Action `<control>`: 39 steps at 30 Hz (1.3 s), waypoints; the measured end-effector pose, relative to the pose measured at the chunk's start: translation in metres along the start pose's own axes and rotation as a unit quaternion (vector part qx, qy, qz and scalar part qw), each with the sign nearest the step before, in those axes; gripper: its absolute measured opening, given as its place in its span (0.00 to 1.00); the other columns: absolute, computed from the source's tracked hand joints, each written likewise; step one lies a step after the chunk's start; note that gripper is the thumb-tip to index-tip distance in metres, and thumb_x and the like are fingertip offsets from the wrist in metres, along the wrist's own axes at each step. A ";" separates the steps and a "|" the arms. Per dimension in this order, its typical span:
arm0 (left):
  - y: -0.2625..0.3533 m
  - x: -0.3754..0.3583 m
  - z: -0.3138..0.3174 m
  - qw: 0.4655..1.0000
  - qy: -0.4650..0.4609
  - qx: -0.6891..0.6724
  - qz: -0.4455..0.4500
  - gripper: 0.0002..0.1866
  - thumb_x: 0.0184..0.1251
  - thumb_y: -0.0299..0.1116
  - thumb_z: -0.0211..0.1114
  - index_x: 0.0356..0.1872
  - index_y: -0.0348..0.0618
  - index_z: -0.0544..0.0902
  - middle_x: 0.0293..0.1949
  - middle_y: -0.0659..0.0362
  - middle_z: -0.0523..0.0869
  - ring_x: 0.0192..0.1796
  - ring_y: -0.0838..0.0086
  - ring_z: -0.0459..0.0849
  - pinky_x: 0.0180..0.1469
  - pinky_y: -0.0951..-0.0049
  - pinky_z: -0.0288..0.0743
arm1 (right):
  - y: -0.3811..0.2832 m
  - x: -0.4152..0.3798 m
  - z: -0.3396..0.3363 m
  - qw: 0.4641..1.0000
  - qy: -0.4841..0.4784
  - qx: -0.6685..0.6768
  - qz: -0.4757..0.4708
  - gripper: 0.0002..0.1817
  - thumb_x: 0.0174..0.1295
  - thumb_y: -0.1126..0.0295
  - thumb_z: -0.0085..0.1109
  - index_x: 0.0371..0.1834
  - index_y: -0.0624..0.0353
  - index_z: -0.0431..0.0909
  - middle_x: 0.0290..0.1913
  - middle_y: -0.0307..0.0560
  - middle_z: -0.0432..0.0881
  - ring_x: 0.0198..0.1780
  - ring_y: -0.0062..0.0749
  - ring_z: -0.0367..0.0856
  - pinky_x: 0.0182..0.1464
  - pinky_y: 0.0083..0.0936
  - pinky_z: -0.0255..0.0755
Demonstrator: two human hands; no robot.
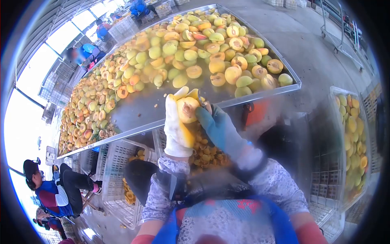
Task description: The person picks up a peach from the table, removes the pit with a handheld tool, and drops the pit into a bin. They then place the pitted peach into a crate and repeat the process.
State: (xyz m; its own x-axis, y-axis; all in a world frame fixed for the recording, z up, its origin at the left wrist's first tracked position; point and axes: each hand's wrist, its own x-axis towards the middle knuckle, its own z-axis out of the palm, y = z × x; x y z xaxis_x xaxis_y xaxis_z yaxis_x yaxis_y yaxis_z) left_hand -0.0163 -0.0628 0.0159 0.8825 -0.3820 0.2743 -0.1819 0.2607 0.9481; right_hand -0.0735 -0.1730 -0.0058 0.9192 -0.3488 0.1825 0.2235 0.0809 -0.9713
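Observation:
My left hand (177,126), in a white glove with yellow on it, is closed around a halved yellow peach (188,110). The cut face is turned up toward me, its brownish centre showing. My right hand (219,129), in a blue and pale grey glove, is closed at the right side of the peach half, fingertips right at its edge. I cannot tell what is within its curled fingers. Both hands are just over the near rim of a metal table (140,107) heaped with whole and halved peaches (194,72).
Below my hands are cut peach pieces (209,152). A white plastic crate (118,162) stands at left, and another peach-filled crate (351,138) at right. A seated person (57,191) is at lower left; others work beyond the table. A trolley (341,38) stands at far right.

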 end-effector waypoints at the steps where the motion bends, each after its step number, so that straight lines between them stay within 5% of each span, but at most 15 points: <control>1: 0.000 0.002 -0.006 0.998 0.021 -0.053 -0.030 0.29 0.87 0.52 0.40 0.72 0.38 0.68 0.66 0.45 0.79 0.63 0.58 0.82 0.66 0.60 0.77 | 0.001 -0.005 -0.004 0.996 0.007 -0.087 -0.030 0.18 0.75 0.57 0.58 0.55 0.63 0.79 0.35 0.54 0.88 0.33 0.49 0.87 0.34 0.40 0.79; 3: 0.004 -0.001 -0.013 0.994 0.038 -0.093 -0.053 0.30 0.87 0.53 0.40 0.72 0.38 0.68 0.67 0.44 0.79 0.61 0.56 0.84 0.62 0.60 0.79 | -0.005 -0.013 -0.007 0.970 -0.003 -0.229 -0.080 0.18 0.74 0.57 0.58 0.52 0.64 0.79 0.33 0.65 0.85 0.35 0.62 0.85 0.34 0.48 0.78; 10: 0.019 -0.011 -0.012 0.986 0.071 -0.119 -0.089 0.33 0.86 0.55 0.41 0.68 0.33 0.73 0.61 0.43 0.83 0.56 0.52 0.86 0.60 0.57 0.80 | -0.004 -0.021 0.000 0.930 -0.087 -0.344 -0.097 0.15 0.76 0.56 0.56 0.51 0.58 0.79 0.30 0.63 0.84 0.32 0.66 0.83 0.34 0.53 0.73; 22: 0.019 -0.027 0.019 0.985 0.164 -0.001 0.059 0.34 0.82 0.58 0.50 0.58 0.30 0.81 0.50 0.47 0.88 0.48 0.64 0.88 0.49 0.68 0.84 | 0.024 -0.025 0.011 0.961 -0.113 -0.228 -0.105 0.21 0.78 0.50 0.51 0.47 0.57 0.81 0.31 0.62 0.85 0.34 0.65 0.84 0.36 0.56 0.75; 25: 0.019 -0.028 -0.003 0.994 0.102 -0.032 -0.003 0.32 0.79 0.56 0.59 0.60 0.31 0.76 0.54 0.46 0.86 0.51 0.59 0.87 0.52 0.62 0.86 | 0.014 -0.029 0.007 0.951 -0.140 -0.264 -0.081 0.20 0.77 0.50 0.52 0.49 0.56 0.82 0.33 0.62 0.86 0.36 0.65 0.84 0.37 0.56 0.76; 31: 0.021 -0.026 0.007 0.988 0.154 -0.005 0.007 0.34 0.84 0.57 0.45 0.49 0.31 0.84 0.44 0.47 0.89 0.43 0.63 0.88 0.46 0.66 0.85 | 0.020 -0.033 0.014 0.979 -0.147 -0.127 -0.062 0.19 0.77 0.53 0.53 0.49 0.58 0.83 0.39 0.64 0.86 0.40 0.67 0.84 0.41 0.53 0.78; 34: 0.023 -0.026 0.013 0.981 0.189 -0.041 0.009 0.33 0.84 0.56 0.49 0.46 0.29 0.87 0.37 0.49 0.90 0.36 0.69 0.88 0.42 0.72 0.84 | 0.039 -0.031 0.021 0.983 -0.172 -0.039 -0.057 0.18 0.80 0.56 0.53 0.53 0.60 0.82 0.40 0.57 0.89 0.41 0.40 0.89 0.47 0.35 0.79; 37: 0.034 -0.027 0.005 0.991 0.127 -0.008 -0.032 0.33 0.83 0.56 0.50 0.45 0.29 0.87 0.35 0.49 0.90 0.34 0.69 0.87 0.40 0.72 0.83 | 0.024 -0.036 0.014 0.982 -0.158 -0.080 -0.057 0.19 0.77 0.53 0.53 0.48 0.60 0.83 0.39 0.67 0.85 0.44 0.69 0.82 0.41 0.50 0.78; 39: 0.035 -0.024 -0.004 0.995 0.063 0.047 -0.058 0.32 0.83 0.55 0.51 0.44 0.29 0.87 0.33 0.49 0.89 0.33 0.68 0.87 0.40 0.72 0.82 | 0.028 -0.037 0.012 0.979 -0.164 -0.095 -0.069 0.20 0.78 0.54 0.53 0.48 0.61 0.83 0.39 0.65 0.86 0.42 0.62 0.86 0.42 0.46 0.78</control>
State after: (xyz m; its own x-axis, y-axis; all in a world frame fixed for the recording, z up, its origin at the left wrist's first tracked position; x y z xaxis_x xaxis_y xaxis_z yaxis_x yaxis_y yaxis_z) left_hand -0.0415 -0.0409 0.0418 0.9459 -0.2896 0.1466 -0.1113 0.1346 0.9846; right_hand -0.0975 -0.1465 -0.0380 0.9464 -0.0236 0.3221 0.3164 -0.1325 -0.9393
